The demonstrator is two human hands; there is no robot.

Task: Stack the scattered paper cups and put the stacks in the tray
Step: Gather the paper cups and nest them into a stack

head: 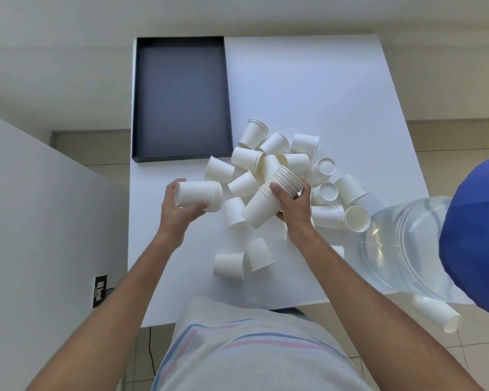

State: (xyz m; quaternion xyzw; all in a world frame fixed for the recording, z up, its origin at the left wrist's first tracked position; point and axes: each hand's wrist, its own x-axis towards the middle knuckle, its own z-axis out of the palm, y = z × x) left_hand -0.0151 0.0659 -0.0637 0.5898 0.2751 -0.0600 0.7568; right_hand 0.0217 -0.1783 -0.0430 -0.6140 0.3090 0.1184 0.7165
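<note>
While the dark tray (181, 97) holds no cups yet, the work reads as sitting in the stacking step, with both hands busy just in front of the tray's near edge. The left hand (178, 210) has its fingers and thumb curled round a short white stack (199, 196) lying on its side, its rims turned toward the heap; it looks like only a few nested cups, though the count is hard to read. The right hand (292, 207) grips a longer nested stack (271, 197) near its ribbed rims, base pointing down toward the person, tilted above the loose paper cups (274, 162) piled to the right of the tray's near corner. More singles lie nearer the person than that heap, and one cup (438, 313) lies well away from the tray, beside a clear water bottle (401, 249) with a blue cap (474, 235). The next move likely calls for lining up the two stacks base to mouth and sliding one into the other squarely, since thin paper rims would buckle if pushed askew.
</note>
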